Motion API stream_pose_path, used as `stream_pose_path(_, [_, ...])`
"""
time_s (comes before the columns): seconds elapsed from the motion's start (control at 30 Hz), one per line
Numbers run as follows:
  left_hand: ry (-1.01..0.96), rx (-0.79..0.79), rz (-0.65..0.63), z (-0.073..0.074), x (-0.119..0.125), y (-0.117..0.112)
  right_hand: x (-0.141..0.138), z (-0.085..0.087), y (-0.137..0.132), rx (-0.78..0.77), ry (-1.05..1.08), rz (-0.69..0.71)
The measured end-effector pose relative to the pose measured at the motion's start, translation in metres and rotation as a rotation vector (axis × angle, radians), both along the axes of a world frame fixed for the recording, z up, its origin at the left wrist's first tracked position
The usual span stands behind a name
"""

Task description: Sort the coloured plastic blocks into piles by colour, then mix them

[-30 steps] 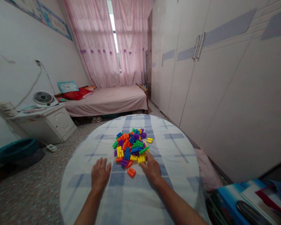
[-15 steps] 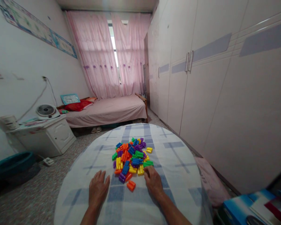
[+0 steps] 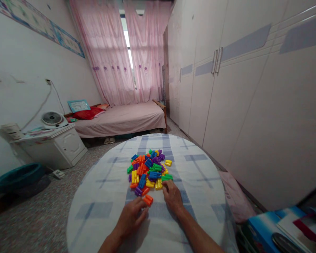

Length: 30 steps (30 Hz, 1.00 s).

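A heap of plastic building blocks (image 3: 143,169) in orange, yellow, blue, green and purple lies on the round table. At its near edge an orange block (image 3: 148,200) sits slightly apart from the others. My left hand (image 3: 131,217) is beside this block, fingertips at its left side, thumb apart and nothing visibly gripped. Loosely bent, my right hand (image 3: 173,197) rests at the heap's right side. Its fingertips are close to a yellow block (image 3: 158,184) and a green block (image 3: 167,177); whether they touch is unclear.
A checked cloth (image 3: 100,207) covers the table. Behind stands a bed (image 3: 126,117) with a pink sheet. The white wardrobe (image 3: 234,116) runs along the right, above a blue box (image 3: 268,228). At left are a white cabinet (image 3: 68,147) and a teal basin (image 3: 21,179).
My left hand has moved right and inward to the single orange block. My right hand stays by the heap. The view has tilted slightly downward.
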<state>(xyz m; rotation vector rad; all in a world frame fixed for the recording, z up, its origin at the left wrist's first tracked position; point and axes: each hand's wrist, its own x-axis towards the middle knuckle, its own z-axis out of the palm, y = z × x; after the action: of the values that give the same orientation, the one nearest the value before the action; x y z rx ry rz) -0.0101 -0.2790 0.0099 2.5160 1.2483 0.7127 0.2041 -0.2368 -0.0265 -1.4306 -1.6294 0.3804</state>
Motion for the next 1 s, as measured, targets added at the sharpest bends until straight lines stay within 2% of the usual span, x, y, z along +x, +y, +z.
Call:
stream_pose_path(0.03, [-0.007,-0.002,-0.041,0.0,0.01,-0.002,0.0,-0.001,0.0,0.007,0.0,0.002])
stream_pose_path(0.1, [-0.047,0.028,-0.029,-0.005,0.026,0.0,0.001,-0.002,0.001,0.018,0.005,0.01])
stream_pose_path(0.2, [-0.161,0.084,0.08,-0.009,0.036,0.017,0.002,-0.003,0.002,0.017,0.028,0.026])
stream_pose_path(0.27, [-0.264,0.15,0.173,-0.004,0.035,0.032,0.003,-0.002,0.002,0.004,0.04,0.038])
stream_pose_path(0.4, [-0.5,0.313,0.444,0.011,0.015,0.072,0.003,-0.001,0.003,-0.024,0.072,0.048])
stream_pose_path(0.47, [-0.615,0.315,0.603,0.013,0.0,0.099,0.004,0.0,0.002,-0.038,0.115,0.052])
stream_pose_path(0.57, [-0.765,0.2,0.825,0.005,-0.022,0.14,0.006,0.004,0.0,-0.074,0.195,0.053])
stream_pose_path(0.67, [-0.854,0.111,0.938,-0.01,-0.036,0.172,0.015,0.015,0.0,-0.11,0.272,0.005])
stream_pose_path(0.77, [-0.927,0.044,0.957,-0.024,-0.04,0.188,0.029,0.036,0.015,-0.107,0.289,-0.026])
stream_pose_path(0.83, [-0.976,-0.018,0.924,-0.03,-0.039,0.191,0.039,0.049,0.04,-0.103,0.247,-0.019])
stream_pose_path(0.9, [-1.015,-0.094,0.848,-0.031,-0.036,0.191,0.047,0.057,0.078,-0.08,0.181,-0.015])
stream_pose_path(1.0, [-1.027,-0.173,0.689,-0.027,-0.031,0.189,0.051,0.053,0.146,-0.081,0.071,0.033])
